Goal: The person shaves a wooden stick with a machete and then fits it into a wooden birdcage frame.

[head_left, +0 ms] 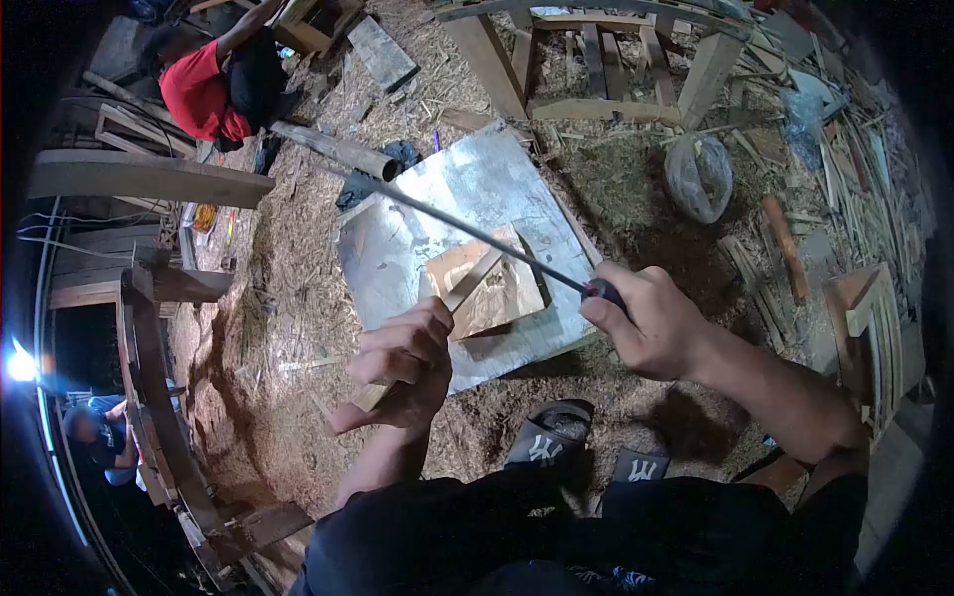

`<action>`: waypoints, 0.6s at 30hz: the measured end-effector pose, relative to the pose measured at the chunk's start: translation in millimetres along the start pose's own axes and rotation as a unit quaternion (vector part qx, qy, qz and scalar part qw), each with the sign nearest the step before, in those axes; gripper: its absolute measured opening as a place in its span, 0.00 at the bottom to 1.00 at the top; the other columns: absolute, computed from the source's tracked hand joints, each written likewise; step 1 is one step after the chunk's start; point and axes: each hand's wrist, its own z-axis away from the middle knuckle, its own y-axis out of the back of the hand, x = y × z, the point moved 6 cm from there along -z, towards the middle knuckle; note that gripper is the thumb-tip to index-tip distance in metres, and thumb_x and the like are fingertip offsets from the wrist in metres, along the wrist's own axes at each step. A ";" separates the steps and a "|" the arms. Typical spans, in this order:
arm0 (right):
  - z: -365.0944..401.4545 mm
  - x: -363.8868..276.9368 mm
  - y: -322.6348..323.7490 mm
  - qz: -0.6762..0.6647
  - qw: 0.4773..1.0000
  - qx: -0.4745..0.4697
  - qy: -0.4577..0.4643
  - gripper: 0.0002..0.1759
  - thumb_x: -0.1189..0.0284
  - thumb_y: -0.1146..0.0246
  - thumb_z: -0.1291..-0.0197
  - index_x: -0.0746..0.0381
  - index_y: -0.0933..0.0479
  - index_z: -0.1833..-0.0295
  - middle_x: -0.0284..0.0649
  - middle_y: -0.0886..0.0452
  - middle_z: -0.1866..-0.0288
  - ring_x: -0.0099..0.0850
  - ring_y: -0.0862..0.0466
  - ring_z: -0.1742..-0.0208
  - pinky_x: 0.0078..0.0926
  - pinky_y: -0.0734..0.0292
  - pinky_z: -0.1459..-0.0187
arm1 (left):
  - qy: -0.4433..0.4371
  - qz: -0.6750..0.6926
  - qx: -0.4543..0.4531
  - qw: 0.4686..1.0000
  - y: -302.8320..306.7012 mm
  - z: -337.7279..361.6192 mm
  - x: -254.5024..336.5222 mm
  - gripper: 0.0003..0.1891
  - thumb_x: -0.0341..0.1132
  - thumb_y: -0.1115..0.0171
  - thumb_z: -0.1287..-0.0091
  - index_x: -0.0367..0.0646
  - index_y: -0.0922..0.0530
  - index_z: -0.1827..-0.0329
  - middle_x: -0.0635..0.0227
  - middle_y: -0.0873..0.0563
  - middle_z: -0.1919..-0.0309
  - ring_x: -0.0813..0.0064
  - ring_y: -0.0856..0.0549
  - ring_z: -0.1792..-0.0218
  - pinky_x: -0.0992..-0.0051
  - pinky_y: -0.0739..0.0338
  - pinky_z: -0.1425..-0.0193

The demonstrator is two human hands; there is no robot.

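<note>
My right hand (651, 323) is closed around the dark handle (602, 292) of a long, thin metal tool (467, 230) that looks like a rod or narrow blade. The tool slants up and left, passing over the wooden strip (473, 279) in this view. My left hand (402, 363) is wrapped around that strip, which sticks out above and below the fist. Beneath both lies a pale wooden block (512, 314) on a grey, stained board (467, 179). Whether the tool touches the strip I cannot tell.
Wood shavings cover the ground. A metal pipe (343, 151) ends by the board's far corner. A wooden frame (606, 107) stands ahead, and a plastic bag (699, 179) lies right. Curved timbers (149, 179) are at left. A person in red (204, 94) crouches far left; another person (114, 442) is lower left.
</note>
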 end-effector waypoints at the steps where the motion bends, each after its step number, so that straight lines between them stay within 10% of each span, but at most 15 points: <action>1: 3.1 -9.8 3.6 -0.052 0.996 0.035 0.069 0.30 0.51 0.50 0.23 0.72 0.24 0.56 0.44 0.22 0.82 0.39 0.17 0.80 0.40 0.22 0.73 | -0.004 0.003 0.000 1.000 0.4 0.7 -0.5 0.44 0.79 0.70 0.32 0.43 0.42 0.84 0.68 0.38 0.90 0.73 0.43 0.88 0.68 0.46 0.77; 3: 1.3 -0.1 -4.1 -0.061 0.989 0.041 0.126 0.31 0.50 0.51 0.22 0.72 0.24 0.54 0.43 0.23 0.82 0.38 0.17 0.79 0.39 0.22 0.73 | -0.011 0.006 -0.002 1.000 0.9 0.2 -0.2 0.44 0.79 0.71 0.32 0.42 0.41 0.84 0.68 0.38 0.90 0.73 0.43 0.88 0.68 0.46 0.77; 6: -4.8 45.1 -20.9 0.025 0.987 -0.050 -0.150 0.32 0.50 0.52 0.22 0.73 0.23 0.53 0.43 0.22 0.80 0.36 0.17 0.78 0.38 0.24 0.75 | -0.007 0.017 -0.006 1.000 0.2 -2.6 -1.8 0.45 0.80 0.71 0.33 0.42 0.41 0.84 0.68 0.38 0.91 0.73 0.43 0.88 0.68 0.46 0.78; 15: 5.7 10.4 2.5 -0.091 0.991 0.058 0.074 0.33 0.48 0.52 0.22 0.72 0.22 0.56 0.47 0.20 0.78 0.36 0.16 0.74 0.39 0.25 0.73 | -0.012 0.011 0.009 1.000 2.1 2.7 1.0 0.44 0.79 0.71 0.32 0.43 0.42 0.84 0.69 0.39 0.91 0.72 0.42 0.88 0.68 0.45 0.77; 18: 2.0 39.1 -16.9 -0.025 0.999 0.021 -0.011 0.33 0.48 0.52 0.23 0.71 0.22 0.60 0.54 0.18 0.75 0.44 0.15 0.72 0.43 0.24 0.70 | 0.013 -0.005 0.014 1.000 1.3 -1.4 1.9 0.44 0.78 0.71 0.31 0.44 0.43 0.85 0.69 0.39 0.91 0.72 0.42 0.88 0.68 0.44 0.76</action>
